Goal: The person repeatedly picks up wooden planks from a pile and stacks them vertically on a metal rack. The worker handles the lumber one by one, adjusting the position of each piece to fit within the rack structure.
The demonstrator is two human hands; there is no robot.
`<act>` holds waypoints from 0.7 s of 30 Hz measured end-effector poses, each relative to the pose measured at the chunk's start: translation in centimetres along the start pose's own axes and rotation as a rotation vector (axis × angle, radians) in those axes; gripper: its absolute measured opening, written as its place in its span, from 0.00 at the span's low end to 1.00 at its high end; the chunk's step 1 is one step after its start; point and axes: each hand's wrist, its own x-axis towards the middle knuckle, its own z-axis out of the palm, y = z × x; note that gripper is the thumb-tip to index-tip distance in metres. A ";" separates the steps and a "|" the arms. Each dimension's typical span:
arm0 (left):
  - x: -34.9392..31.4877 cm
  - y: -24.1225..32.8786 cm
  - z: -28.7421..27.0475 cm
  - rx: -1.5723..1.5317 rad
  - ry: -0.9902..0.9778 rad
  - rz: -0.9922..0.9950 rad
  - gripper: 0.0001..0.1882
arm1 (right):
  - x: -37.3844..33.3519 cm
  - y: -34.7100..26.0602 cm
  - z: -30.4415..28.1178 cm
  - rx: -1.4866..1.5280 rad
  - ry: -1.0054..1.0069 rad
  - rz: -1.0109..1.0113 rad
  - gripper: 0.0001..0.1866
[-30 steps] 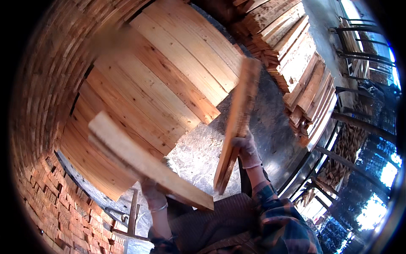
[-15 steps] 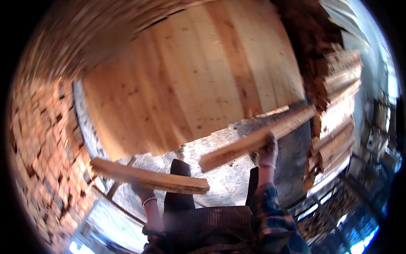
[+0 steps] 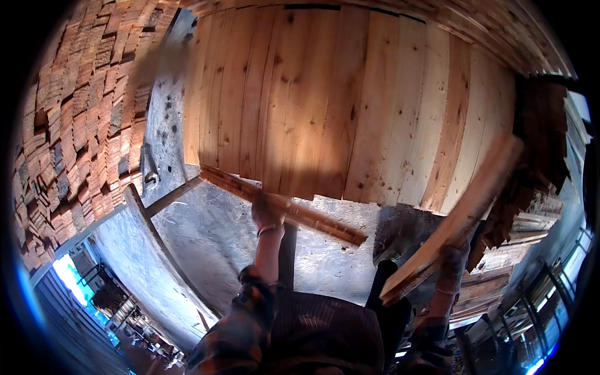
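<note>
My left hand [image 3: 269, 211], in a work glove, grips a narrow wooden board [image 3: 325, 223] that lies slanted along the near edge of a wide layer of pale planks [image 3: 350, 106]. My right hand [image 3: 451, 262], also gloved, holds a second, longer wooden board [image 3: 462, 215] tilted up to the right, its far end raised over the right side of the plank layer. Both forearms wear plaid sleeves.
A grey dusty floor [image 3: 212, 244] lies below the plank layer. Tall stacks of cut wood blocks [image 3: 75, 137] fill the left side. More stacked boards [image 3: 531, 206] sit at the right, with metal rails [image 3: 544, 312] beyond them. My dark trouser legs stand at the bottom middle.
The view swung toward the plank layer. My left hand brought its board down to the layer's near edge. My right hand's board went from nearly upright to a low tilt.
</note>
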 end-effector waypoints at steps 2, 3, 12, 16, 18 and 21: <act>1.2 -0.1 0.4 -0.086 0.051 0.029 0.20 | 1.3 -2.7 5.4 -0.158 -0.158 0.114 0.42; 1.1 -0.8 0.5 -0.101 0.075 -0.055 0.20 | 1.8 -4.2 8.4 -0.212 -0.237 0.149 0.48; -4.3 2.9 -0.9 -0.268 0.103 -0.084 0.16 | 3.1 -8.8 31.8 -1.173 -0.671 -0.705 0.39; -6.7 4.2 -10.9 0.259 0.073 0.218 0.14 | 2.3 -6.6 40.8 -1.158 -0.712 -0.972 0.36; -7.6 5.7 -9.4 -0.010 0.082 -0.017 0.14 | 4.3 -2.3 44.1 -1.142 -0.620 -1.152 0.36; -7.1 5.3 -9.5 -0.093 0.128 -0.072 0.11 | 4.3 0.6 48.5 -1.429 -0.477 -1.290 0.36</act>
